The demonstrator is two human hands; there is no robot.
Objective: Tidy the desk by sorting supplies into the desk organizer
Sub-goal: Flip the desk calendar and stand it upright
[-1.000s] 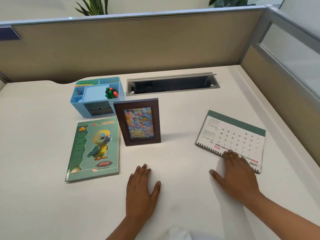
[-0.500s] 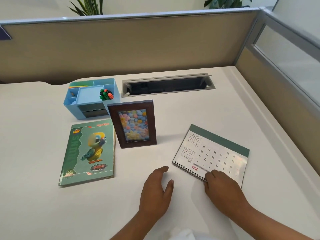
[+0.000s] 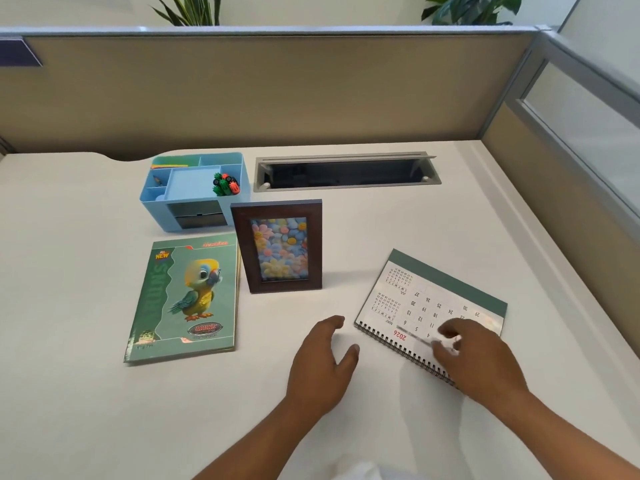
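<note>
1. Since a second ago, the spiral-bound calendar [image 3: 440, 289] has slid from nearer the tabletop's right edge toward the near edge and turned, so its wire binding now faces the person at a slant. Over the last half second it has hardly shifted.
2. Head view: the right hand [image 3: 485, 365] lies over the calendar's wire-bound edge. Its fingers [image 3: 450, 331] are bent on the glossy page and blurred, so I cannot tell whether they pinch the sheet or only press on it.
3. The left hand [image 3: 322, 368] is palm down over the matte white tabletop [image 3: 86, 393], just beside the calendar's near-left corner. Its fingers are relaxed, the thumb is spread, and it holds nothing.
4. The desk organizer [image 3: 154, 210], a boxy pale-blue plastic caddy with rounded corners and several compartments, stands toward the far edge, left of centre. Small green, black and orange pieces [image 3: 227, 184] sit in its right compartment.
5. A flat notebook [image 3: 187, 299] with a shiny green parrot cover lies in front of the organizer.
6. A rectangular dark-brown picture frame [image 3: 277, 247] stands upright just beside the notebook's right edge.
7. A long grey metal cable slot [image 3: 346, 171] is set into the tabletop near the far edge, below the tan fabric partition [image 3: 277, 88].
</note>
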